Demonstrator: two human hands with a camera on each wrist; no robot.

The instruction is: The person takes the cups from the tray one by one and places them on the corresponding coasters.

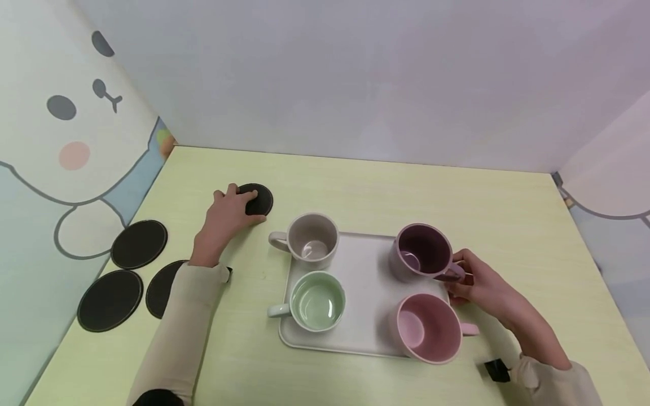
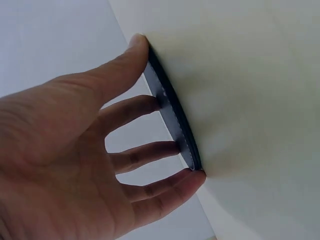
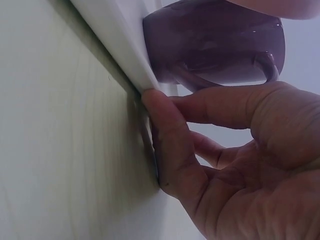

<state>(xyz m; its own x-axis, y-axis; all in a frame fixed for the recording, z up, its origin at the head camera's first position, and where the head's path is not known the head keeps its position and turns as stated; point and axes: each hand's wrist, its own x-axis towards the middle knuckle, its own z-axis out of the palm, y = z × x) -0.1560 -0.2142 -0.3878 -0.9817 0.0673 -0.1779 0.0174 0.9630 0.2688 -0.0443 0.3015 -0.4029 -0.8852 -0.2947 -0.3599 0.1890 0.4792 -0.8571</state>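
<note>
My left hand (image 1: 223, 219) spans a round black coaster (image 1: 261, 201) at the back left of the table. In the left wrist view, thumb and fingers grip the coaster's rim (image 2: 172, 111), close over the tabletop. My right hand (image 1: 484, 288) pinches the right edge of a white tray (image 1: 364, 287) between thumb and finger. Right beside those fingers is the handle of a dark purple mug (image 3: 215, 42). A pink mug (image 1: 430, 330) stands in front of it on the tray. Along the tray's left side are a grey mug (image 1: 313, 239) and a light green cup (image 1: 318, 301).
Three more black coasters lie on the table's left: one at the back (image 1: 139, 243), one in front (image 1: 110, 300), and one (image 1: 163, 290) partly hidden by my left sleeve. A pale wall (image 1: 355, 84) borders the table's (image 1: 244, 338) back edge, with printed side panels (image 1: 35, 169).
</note>
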